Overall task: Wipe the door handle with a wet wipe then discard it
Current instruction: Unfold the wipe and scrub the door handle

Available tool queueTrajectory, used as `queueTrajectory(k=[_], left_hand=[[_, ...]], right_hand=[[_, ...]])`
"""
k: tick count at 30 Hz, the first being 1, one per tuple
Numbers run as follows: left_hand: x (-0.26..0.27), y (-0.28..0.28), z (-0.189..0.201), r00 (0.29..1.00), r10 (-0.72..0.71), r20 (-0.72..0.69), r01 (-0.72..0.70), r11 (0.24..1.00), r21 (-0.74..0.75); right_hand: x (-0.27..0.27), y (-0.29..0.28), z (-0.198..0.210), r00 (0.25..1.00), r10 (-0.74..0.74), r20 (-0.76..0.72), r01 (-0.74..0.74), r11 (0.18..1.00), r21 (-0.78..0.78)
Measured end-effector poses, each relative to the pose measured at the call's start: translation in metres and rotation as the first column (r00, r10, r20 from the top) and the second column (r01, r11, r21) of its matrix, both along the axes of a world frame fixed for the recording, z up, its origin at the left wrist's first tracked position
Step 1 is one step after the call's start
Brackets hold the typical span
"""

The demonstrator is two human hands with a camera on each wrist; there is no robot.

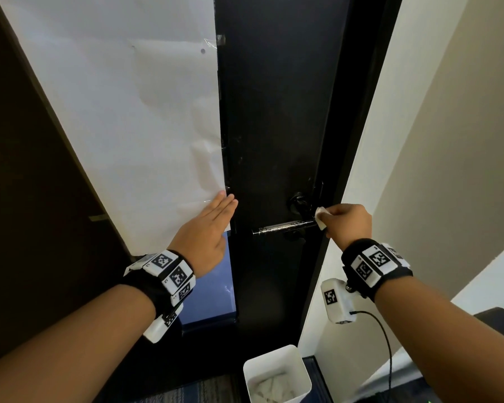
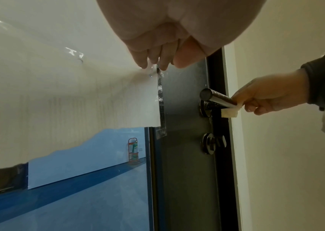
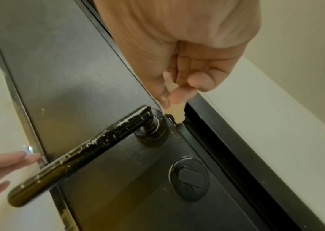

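Observation:
A dark lever door handle (image 1: 282, 227) sticks out of the black door (image 1: 277, 112), streaked with wet marks (image 3: 90, 148). My right hand (image 1: 346, 221) pinches a small folded white wet wipe (image 1: 320, 218) at the pivot end of the handle, by the door's edge (image 3: 174, 114). In the left wrist view the wipe (image 2: 229, 111) hangs just under the handle (image 2: 216, 98). My left hand (image 1: 213, 225) lies flat with straight fingers against the paper-covered glass panel (image 1: 128, 112), left of the handle.
A white bin (image 1: 277, 375) with crumpled wipes inside stands on the floor below the handle. A round thumb-turn lock (image 3: 189, 177) sits under the lever. A cream wall (image 1: 434, 141) runs along the right; a cable hangs from my right wrist camera (image 1: 336, 301).

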State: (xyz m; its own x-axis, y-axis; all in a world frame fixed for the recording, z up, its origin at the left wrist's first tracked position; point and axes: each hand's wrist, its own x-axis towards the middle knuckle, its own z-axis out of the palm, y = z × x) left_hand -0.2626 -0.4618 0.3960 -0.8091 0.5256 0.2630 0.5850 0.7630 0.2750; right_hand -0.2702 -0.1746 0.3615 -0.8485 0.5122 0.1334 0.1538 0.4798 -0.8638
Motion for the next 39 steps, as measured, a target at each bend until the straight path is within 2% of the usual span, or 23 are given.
queueTrajectory(k=[3,6,9,14,18,19,20,21,23,25,28,39], left_hand=[[-0.003,0.001,-0.005,1.0,-0.003,-0.012,0.003,1.0,-0.003],[-0.005,0.002,-0.008,1.0,0.005,-0.019,-0.006,1.0,-0.013],[-0.006,0.002,-0.009,1.0,0.009,-0.023,-0.01,1.0,-0.008],[-0.005,0.0,-0.008,1.0,0.002,-0.027,-0.002,1.0,0.004],[-0.006,-0.003,-0.01,1.0,0.02,-0.019,-0.02,1.0,0.005],[-0.005,-0.004,-0.011,1.0,0.026,-0.017,-0.026,1.0,0.002],[-0.005,-0.005,-0.012,0.999,0.032,-0.014,-0.032,0.999,-0.003],[-0.004,-0.006,-0.013,0.999,0.039,-0.01,-0.039,0.999,-0.006],[-0.004,-0.008,-0.014,0.999,0.052,-0.004,-0.052,0.999,-0.012],[-0.004,-0.007,-0.014,0.998,0.056,-0.004,-0.056,0.998,-0.019],[-0.003,0.0,-0.011,0.999,0.046,-0.007,-0.046,0.999,-0.012],[0.006,0.029,-0.003,0.999,0.032,-0.014,-0.032,0.999,0.019]], right_hand=[[-0.001,-0.003,0.007,0.993,0.004,-0.121,-0.001,1.0,0.026],[-0.008,-0.012,0.019,0.973,0.083,-0.213,-0.047,0.985,0.167],[-0.019,-0.018,0.026,0.958,0.164,-0.236,-0.087,0.948,0.307],[-0.025,-0.021,0.023,0.937,0.307,-0.166,-0.131,0.75,0.648],[-0.02,-0.026,0.016,0.871,0.485,-0.074,-0.275,0.608,0.745],[-0.017,-0.028,0.017,0.858,0.509,-0.066,-0.295,0.595,0.748],[-0.013,-0.027,0.018,0.857,0.506,-0.099,-0.286,0.626,0.726],[-0.009,-0.024,0.021,0.865,0.473,-0.166,-0.256,0.702,0.665],[-0.002,-0.014,0.025,0.901,0.323,-0.29,-0.181,0.886,0.427],[0.002,-0.002,0.028,0.923,0.162,-0.349,-0.099,0.977,0.191],[0.005,0.013,0.03,0.934,0.04,-0.355,-0.01,0.996,0.085],[0.019,0.025,0.014,0.946,0.031,-0.324,-0.031,1.0,0.004]])
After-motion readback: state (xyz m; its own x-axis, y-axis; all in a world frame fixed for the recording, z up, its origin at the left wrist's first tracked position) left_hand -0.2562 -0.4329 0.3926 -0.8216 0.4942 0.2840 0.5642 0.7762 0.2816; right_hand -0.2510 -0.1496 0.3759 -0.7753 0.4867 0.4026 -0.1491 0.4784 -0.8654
